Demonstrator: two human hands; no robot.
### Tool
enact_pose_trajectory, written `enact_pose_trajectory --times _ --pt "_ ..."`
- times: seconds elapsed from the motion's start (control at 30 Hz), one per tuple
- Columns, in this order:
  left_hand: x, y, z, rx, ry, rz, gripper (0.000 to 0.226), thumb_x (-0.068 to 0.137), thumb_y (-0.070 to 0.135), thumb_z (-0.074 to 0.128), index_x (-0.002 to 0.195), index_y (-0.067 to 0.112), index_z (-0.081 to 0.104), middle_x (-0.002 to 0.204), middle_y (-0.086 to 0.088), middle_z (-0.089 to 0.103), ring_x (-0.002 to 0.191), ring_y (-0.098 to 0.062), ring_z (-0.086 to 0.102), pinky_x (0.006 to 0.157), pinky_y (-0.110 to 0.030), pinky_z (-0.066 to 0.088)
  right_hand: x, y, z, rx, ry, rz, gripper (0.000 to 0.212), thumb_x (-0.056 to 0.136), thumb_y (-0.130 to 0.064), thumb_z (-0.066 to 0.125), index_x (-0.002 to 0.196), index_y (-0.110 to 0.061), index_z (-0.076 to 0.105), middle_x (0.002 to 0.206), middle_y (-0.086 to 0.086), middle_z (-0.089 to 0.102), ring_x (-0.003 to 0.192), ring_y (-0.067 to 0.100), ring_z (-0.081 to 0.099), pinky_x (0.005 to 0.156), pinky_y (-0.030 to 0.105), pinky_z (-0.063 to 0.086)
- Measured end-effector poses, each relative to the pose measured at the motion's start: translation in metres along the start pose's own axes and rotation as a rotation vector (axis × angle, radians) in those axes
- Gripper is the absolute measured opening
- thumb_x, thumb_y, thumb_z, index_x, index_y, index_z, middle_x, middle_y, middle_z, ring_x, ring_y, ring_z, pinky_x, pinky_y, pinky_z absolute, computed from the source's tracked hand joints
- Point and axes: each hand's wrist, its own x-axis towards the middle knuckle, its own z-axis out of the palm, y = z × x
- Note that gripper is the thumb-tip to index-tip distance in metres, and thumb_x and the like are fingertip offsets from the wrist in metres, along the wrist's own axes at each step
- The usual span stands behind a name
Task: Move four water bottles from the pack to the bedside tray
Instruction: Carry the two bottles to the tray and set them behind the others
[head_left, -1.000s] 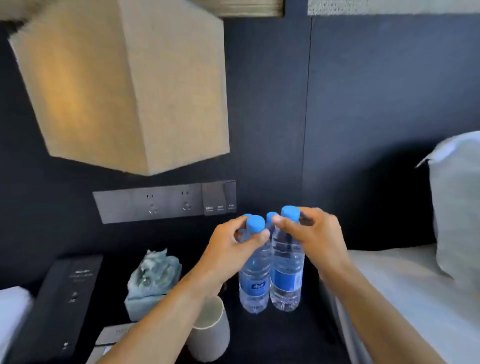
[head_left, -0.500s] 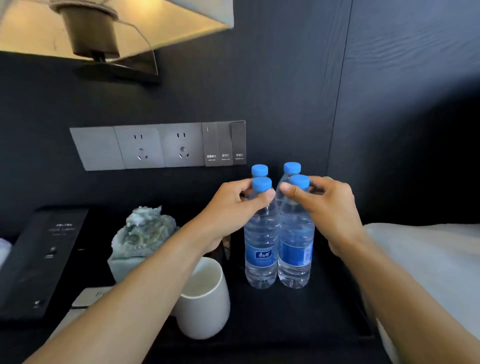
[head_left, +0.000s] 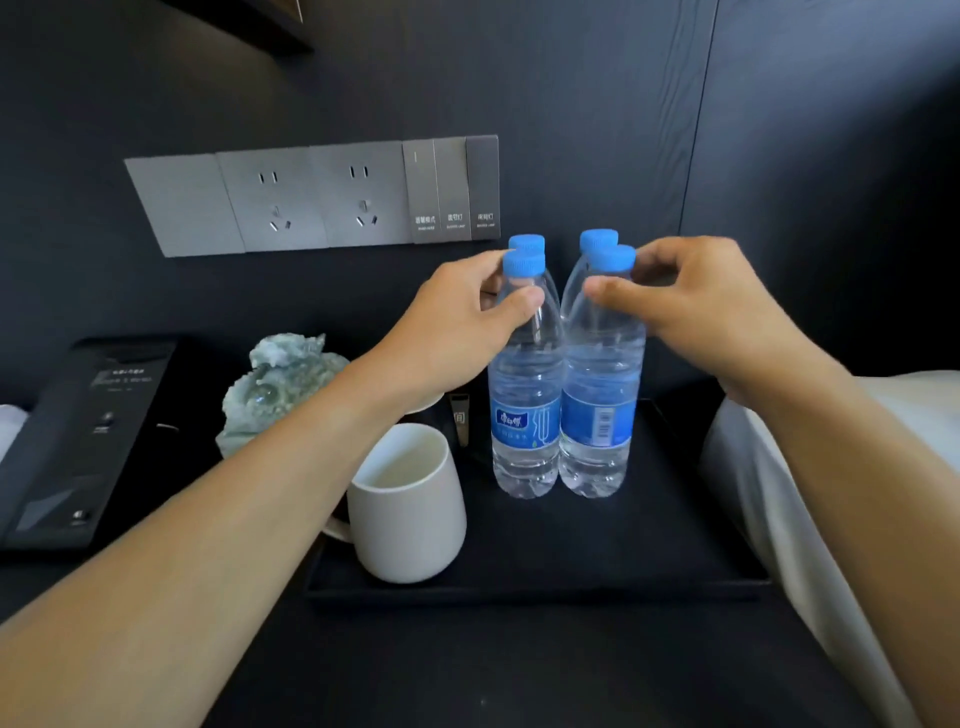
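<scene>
A: Where are the bottles (head_left: 563, 400)?
B: Upright on the tray (head_left: 545, 582), near its back edge, beside a mug (head_left: 408, 512).
A: The hands?
B: Left hand (head_left: 457, 322) and right hand (head_left: 696, 306) each pinch a bottle's neck.

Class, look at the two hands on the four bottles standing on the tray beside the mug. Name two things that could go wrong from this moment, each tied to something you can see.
1. The left hand and right hand hold the water bottles only near the necks; a careless release could topple these tall, tightly packed bottles.
2. The white mug stands just left of them on the black tray, under the left forearm, which may knock it when withdrawn.
</scene>
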Motion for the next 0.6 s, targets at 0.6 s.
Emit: enact_pose_trajectory --times 0.6 --pt "-0.006 0.008 -0.001 -0.014 0.007 -0.088 0.019 0.097 0.031 0.069 0.113 0.022 0.075 0.105 0.001 0.075 0.094 -0.012 0.070 0.078 -0.023 0.057 -0.019 -0.006 0.010 -0.265 0.059 0.005 0.058 0.079 -0.069 0.068 0.108 -0.020 0.054 0.098 -0.006 0.062 0.089 0.015 0.060 0.071 0.035 0.050"
